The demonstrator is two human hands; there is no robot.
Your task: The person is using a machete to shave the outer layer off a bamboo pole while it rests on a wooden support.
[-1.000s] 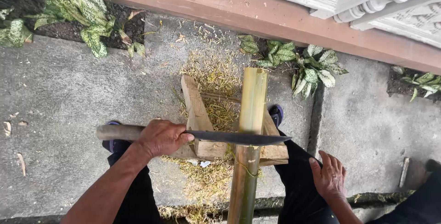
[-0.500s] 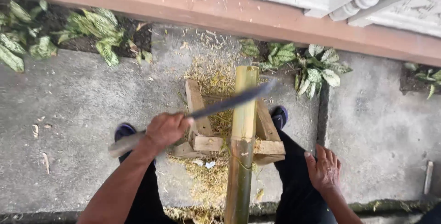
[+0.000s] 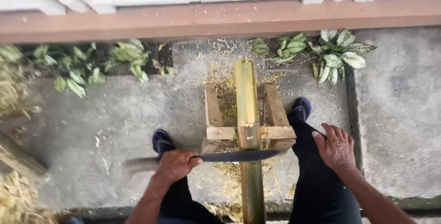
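Observation:
A long green-yellow bamboo pole (image 3: 246,100) lies along a small wooden frame (image 3: 213,113) on the concrete, running from between my legs toward the wall. My left hand (image 3: 176,165) grips the wooden handle of a machete (image 3: 239,156). Its dark blade lies level across the pole, just on my side of the frame's near crossbar. My right hand (image 3: 334,147) rests flat on my right thigh, fingers spread, holding nothing.
My feet in blue sandals (image 3: 161,141) (image 3: 301,109) stand on either side of the frame. Bamboo shavings (image 3: 220,74) litter the ground around it. Leafy plants (image 3: 340,51) grow along a reddish ledge (image 3: 138,22) below a white balustrade. Dry straw (image 3: 16,201) lies at the left.
The machete was tilted up over the pole half a second ago; it has now come down level across the bamboo. My right hand has stayed on my thigh.

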